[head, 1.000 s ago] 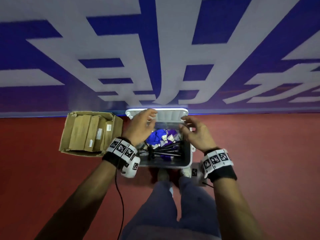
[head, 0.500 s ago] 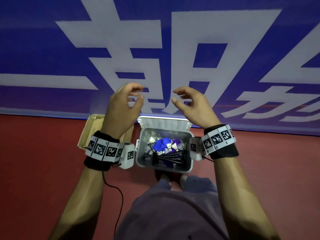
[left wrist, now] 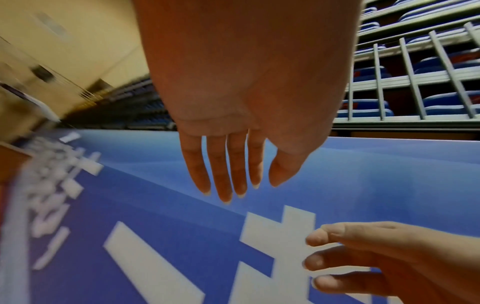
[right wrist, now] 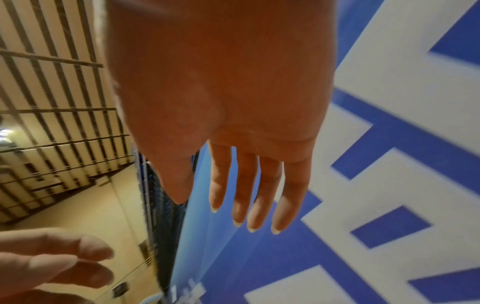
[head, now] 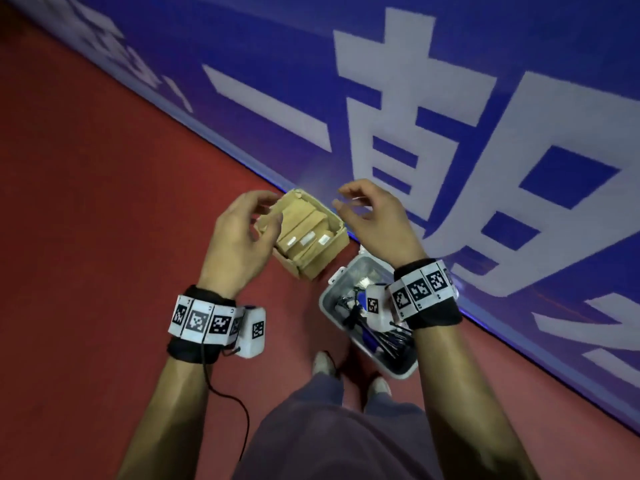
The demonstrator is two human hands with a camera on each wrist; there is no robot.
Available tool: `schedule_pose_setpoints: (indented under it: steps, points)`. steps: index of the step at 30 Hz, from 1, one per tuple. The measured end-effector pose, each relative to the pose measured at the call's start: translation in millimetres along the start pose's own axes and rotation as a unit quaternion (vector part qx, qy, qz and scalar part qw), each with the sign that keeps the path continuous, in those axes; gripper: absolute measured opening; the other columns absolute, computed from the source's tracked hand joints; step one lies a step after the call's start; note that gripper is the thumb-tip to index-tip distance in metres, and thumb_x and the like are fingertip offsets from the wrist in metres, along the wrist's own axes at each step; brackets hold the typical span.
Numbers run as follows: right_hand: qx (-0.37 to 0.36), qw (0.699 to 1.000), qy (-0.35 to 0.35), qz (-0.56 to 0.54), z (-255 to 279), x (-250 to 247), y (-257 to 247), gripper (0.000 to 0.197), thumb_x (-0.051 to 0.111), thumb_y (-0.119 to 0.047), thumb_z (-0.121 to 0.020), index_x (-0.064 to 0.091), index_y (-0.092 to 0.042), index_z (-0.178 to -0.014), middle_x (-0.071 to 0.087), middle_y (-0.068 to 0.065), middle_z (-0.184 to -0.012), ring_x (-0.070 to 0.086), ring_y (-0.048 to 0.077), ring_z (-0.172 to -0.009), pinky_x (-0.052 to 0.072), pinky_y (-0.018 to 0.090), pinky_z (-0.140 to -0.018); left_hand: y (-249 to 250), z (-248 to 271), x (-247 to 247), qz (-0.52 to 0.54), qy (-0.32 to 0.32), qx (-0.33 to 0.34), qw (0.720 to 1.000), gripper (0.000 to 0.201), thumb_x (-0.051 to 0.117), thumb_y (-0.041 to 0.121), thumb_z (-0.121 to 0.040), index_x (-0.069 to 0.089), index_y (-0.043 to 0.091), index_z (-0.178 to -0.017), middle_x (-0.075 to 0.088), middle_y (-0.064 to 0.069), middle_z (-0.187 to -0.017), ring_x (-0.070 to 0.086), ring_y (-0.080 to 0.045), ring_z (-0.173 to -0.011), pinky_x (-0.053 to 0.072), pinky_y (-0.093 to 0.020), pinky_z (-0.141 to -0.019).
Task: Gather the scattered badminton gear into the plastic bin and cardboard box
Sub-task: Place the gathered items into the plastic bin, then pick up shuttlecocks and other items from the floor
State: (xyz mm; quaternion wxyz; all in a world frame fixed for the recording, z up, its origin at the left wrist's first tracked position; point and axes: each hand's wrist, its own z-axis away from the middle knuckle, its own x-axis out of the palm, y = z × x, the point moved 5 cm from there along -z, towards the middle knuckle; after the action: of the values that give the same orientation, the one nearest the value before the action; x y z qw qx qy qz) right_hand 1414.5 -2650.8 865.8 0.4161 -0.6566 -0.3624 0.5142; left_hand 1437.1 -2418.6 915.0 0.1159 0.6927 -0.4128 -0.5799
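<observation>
While two hands [head: 239, 237] hover empty, one cardboard box [head: 308, 233], one plastic bin [head: 332, 299]

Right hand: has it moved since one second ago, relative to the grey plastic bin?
Yes. The right hand was at the grey plastic bin rim; now it is raised clear, empty, nearer the brown cardboard box.

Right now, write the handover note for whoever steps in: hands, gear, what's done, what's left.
Left hand: open, holding nothing, raised above the cardboard box.
Right hand: open, holding nothing, raised beside that box.
Cardboard box: on the red floor against the blue banner, with flat brown packs inside.
Plastic bin: beside the box, lid off, holding shuttlecocks and dark gear.
Done: no loose gear shows on the floor in view.
Left: check outside this view; neither container is closed.
</observation>
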Motion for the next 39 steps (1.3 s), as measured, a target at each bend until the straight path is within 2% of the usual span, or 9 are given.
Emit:
schedule_pose_setpoints:
  steps: [5,9,11,17,22,26,31,35,39]
  points:
    - [-0.044,0.992,-0.113,-0.030,3.3,100.0,-44.2,0.019,0.071,-0.034,-0.093,0.069,-0.026,-0.110,0.070,-0.012,-0.108,0.066,0.005,-0.099,0.054,0.030,-0.090,-49.8,85.1,-88.3,-0.060,0.082,-0.119,0.988,0.027,0.068,0.022,-0.097,0.065,0.019,-0.124,0.068,0.007,-0.118,0.064,-0.007,-0.104,0.054,-0.033,-0.094]
    - [-0.103,0.973,-0.207,-0.027,26.8,194.7,-84.9,0.020,0.071,-0.040,-0.091,0.068,-0.029,-0.108,0.069,-0.014,-0.106,0.065,0.003,-0.097,0.052,0.023,-0.084,-89.3,170.3,-154.4,-0.086,0.162,-0.214,0.959,0.027,0.068,0.026,-0.097,0.064,0.022,-0.124,0.067,0.009,-0.120,0.063,-0.006,-0.105,0.056,-0.035,-0.090]
    - [-0.121,0.958,-0.260,-0.024,44.9,246.6,-107.1,0.021,0.069,-0.042,-0.091,0.067,-0.031,-0.109,0.069,-0.014,-0.110,0.065,0.001,-0.100,0.053,0.025,-0.084,-107.0,215.0,-183.1,-0.098,0.194,-0.253,0.943,0.029,0.068,0.027,-0.097,0.063,0.022,-0.125,0.066,0.008,-0.121,0.063,-0.006,-0.105,0.056,-0.037,-0.089]
    - [-0.179,0.901,-0.395,-0.024,123.8,410.4,-192.4,0.021,0.067,-0.043,-0.092,0.066,-0.033,-0.111,0.068,-0.017,-0.115,0.065,-0.001,-0.104,0.055,0.030,-0.089,-157.3,355.7,-273.6,-0.125,0.284,-0.334,0.890,0.033,0.069,0.030,-0.096,0.062,0.021,-0.127,0.065,0.009,-0.124,0.063,-0.005,-0.110,0.056,-0.038,-0.094]
    - [-0.218,0.849,-0.479,-0.045,223.2,547.2,-260.2,0.021,0.067,-0.043,-0.091,0.065,-0.034,-0.111,0.068,-0.017,-0.114,0.065,-0.001,-0.103,0.057,0.037,-0.091,-189.2,483.0,-354.2,-0.156,0.332,-0.391,0.844,0.035,0.069,0.030,-0.096,0.061,0.020,-0.129,0.066,0.008,-0.125,0.063,-0.006,-0.110,0.055,-0.040,-0.096]
    - [-0.251,0.795,-0.551,-0.050,308.9,628.6,-303.5,0.020,0.067,-0.042,-0.091,0.065,-0.035,-0.110,0.068,-0.016,-0.111,0.065,0.001,-0.102,0.056,0.037,-0.091,-195.9,582.5,-401.2,-0.181,0.369,-0.449,0.793,0.035,0.068,0.031,-0.096,0.061,0.021,-0.129,0.065,0.007,-0.125,0.063,-0.006,-0.110,0.055,-0.040,-0.095]
    - [-0.285,0.720,-0.630,-0.063,408.0,710.5,-337.5,0.019,0.070,-0.036,-0.091,0.066,-0.031,-0.110,0.069,-0.014,-0.108,0.066,0.004,-0.100,0.055,0.031,-0.088,-196.0,695.8,-422.2,-0.187,0.429,-0.522,0.713,0.036,0.068,0.030,-0.095,0.060,0.022,-0.129,0.065,0.008,-0.123,0.063,-0.006,-0.110,0.055,-0.041,-0.095]
    - [-0.294,0.657,-0.691,-0.067,484.3,771.3,-354.2,0.018,0.071,-0.033,-0.092,0.067,-0.029,-0.109,0.070,-0.013,-0.106,0.067,0.004,-0.098,0.050,0.022,-0.084,-195.3,766.4,-427.9,-0.184,0.459,-0.580,0.648,0.037,0.069,0.030,-0.094,0.060,0.024,-0.130,0.064,0.010,-0.124,0.062,-0.004,-0.111,0.054,-0.039,-0.096]
    - [-0.299,0.599,-0.739,-0.082,557.2,836.0,-377.5,0.017,0.073,-0.028,-0.092,0.068,-0.025,-0.108,0.071,-0.009,-0.102,0.068,0.005,-0.094,0.046,0.015,-0.079,-207.0,826.0,-449.8,-0.193,0.477,-0.618,0.595,0.038,0.068,0.033,-0.094,0.059,0.025,-0.130,0.063,0.011,-0.124,0.062,-0.004,-0.112,0.055,-0.040,-0.095]
